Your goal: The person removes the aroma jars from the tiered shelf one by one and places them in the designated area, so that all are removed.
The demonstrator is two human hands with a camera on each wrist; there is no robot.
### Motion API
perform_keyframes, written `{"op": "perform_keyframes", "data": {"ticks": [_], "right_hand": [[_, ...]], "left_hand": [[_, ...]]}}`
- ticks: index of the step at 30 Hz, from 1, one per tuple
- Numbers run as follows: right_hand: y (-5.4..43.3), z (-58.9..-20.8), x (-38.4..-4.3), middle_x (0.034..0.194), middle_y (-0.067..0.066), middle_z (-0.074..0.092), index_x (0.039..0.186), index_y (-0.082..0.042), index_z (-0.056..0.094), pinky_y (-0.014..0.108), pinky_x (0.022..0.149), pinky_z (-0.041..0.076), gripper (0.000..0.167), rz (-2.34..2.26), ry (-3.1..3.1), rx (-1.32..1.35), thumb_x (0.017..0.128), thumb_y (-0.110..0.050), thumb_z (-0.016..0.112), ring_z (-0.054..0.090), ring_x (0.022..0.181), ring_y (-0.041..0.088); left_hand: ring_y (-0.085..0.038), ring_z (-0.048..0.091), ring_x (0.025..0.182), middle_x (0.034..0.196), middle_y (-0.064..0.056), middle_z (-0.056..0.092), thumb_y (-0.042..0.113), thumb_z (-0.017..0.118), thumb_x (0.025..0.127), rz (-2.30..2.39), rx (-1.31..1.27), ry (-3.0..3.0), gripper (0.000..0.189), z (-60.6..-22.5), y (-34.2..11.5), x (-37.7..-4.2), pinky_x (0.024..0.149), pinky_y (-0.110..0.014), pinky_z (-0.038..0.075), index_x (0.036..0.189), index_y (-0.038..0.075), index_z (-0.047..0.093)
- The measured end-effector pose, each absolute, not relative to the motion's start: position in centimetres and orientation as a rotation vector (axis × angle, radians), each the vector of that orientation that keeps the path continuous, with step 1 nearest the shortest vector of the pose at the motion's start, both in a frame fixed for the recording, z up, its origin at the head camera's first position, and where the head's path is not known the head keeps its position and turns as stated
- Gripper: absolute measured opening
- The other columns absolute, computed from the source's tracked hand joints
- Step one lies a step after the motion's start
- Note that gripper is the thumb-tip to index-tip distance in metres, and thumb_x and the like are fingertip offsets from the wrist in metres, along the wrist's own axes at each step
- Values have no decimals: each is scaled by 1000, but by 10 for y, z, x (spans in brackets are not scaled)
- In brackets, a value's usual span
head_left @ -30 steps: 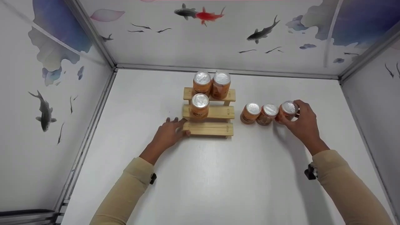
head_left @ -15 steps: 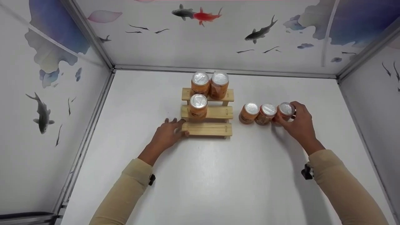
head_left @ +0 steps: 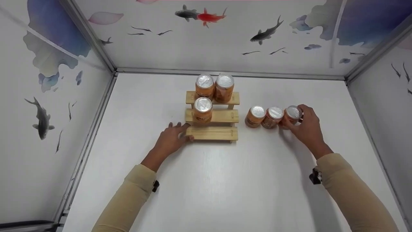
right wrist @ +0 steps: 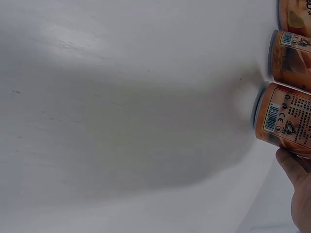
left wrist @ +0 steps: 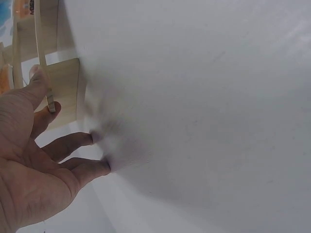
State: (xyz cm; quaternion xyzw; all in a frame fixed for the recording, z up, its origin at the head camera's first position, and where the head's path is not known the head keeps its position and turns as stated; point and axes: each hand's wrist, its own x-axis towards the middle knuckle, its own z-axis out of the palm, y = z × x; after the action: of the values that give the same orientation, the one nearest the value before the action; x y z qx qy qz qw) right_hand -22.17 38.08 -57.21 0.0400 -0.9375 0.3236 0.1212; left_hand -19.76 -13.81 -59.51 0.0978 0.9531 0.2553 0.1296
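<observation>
My left hand is at the left end of a three-step wooden rack. Its thumb and index finger pinch the end of the lowest board, as the left wrist view shows, while the other fingertips touch the table. Two orange cans with silver lids stand on the top step, a left one and a right one. Another can stands on the middle step's left part. With thumb and fingers, my right hand grips the rightmost can of a row of three on the table.
Left of the gripped can stand the middle can and the left can of that row, right of the rack. White panels with painted fish wall in the white table at the back and sides.
The right hand and its can have shifted slightly left, closer to the middle can of the row. The left hand keeps its hold on the rack. The head view has drifted a little.
</observation>
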Motion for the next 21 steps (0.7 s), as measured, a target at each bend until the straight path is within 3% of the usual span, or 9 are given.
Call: {"op": "perform_keyframes", "data": {"ticks": [14, 21], "right_hand": [[378, -567, -225, 143, 35, 52, 149, 11, 43, 67, 106, 58, 70, 963, -2815, 74, 100, -21, 82, 59, 133, 51], [378, -565, -223, 143, 36, 54, 148, 12, 45, 66, 104, 56, 70, 898, -2802, 88, 100, -22, 82, 61, 130, 51]], "left_hand": [[-60, 36, 160, 169, -29, 47, 58, 67, 107, 746, 278, 2763, 68, -592, -140, -197, 122, -75, 42, 164, 21, 57], [-59, 34, 162, 169, -29, 46, 61, 67, 105, 746, 266, 2735, 71, -592, -138, -197, 123, -76, 40, 165, 24, 55]]}}
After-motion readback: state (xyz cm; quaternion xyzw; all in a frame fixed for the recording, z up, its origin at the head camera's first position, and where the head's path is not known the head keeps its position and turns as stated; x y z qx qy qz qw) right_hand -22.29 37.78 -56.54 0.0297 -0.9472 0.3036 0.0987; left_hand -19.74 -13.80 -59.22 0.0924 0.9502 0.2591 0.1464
